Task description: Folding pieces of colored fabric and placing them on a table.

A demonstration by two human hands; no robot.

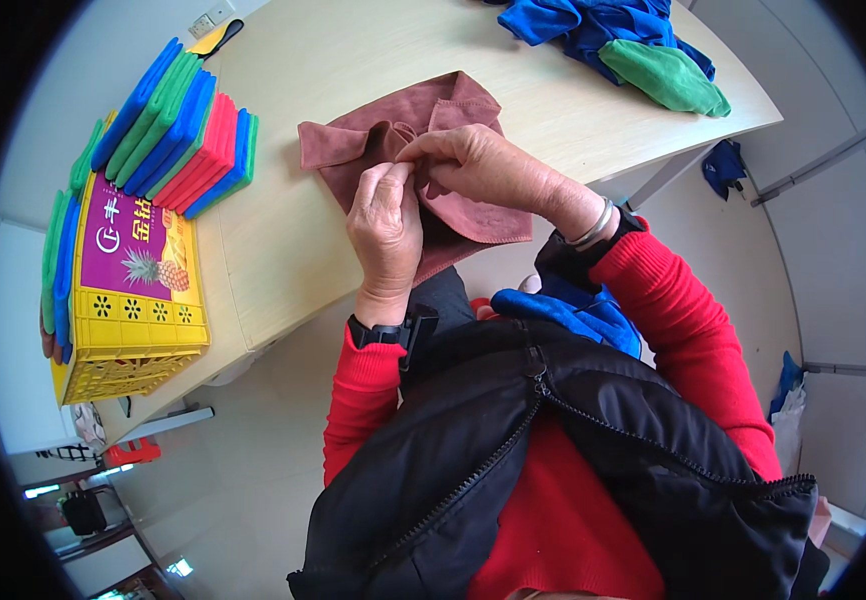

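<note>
The brown cloth (458, 190) lay at the near edge of the desk (373, 60), partly hanging over it. Both hands pinched its folded middle: the left hand (385, 225) pointed upward, the right hand (483, 165) curled over from the right. Folded colourful cloths (183, 130) stood well apart, beside a yellow crate (133, 320).

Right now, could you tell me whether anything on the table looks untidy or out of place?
Only the heap of blue and green cloths at the far edge, rumpled beside the neat stack. Both hands pinch the brown cloth.
</note>
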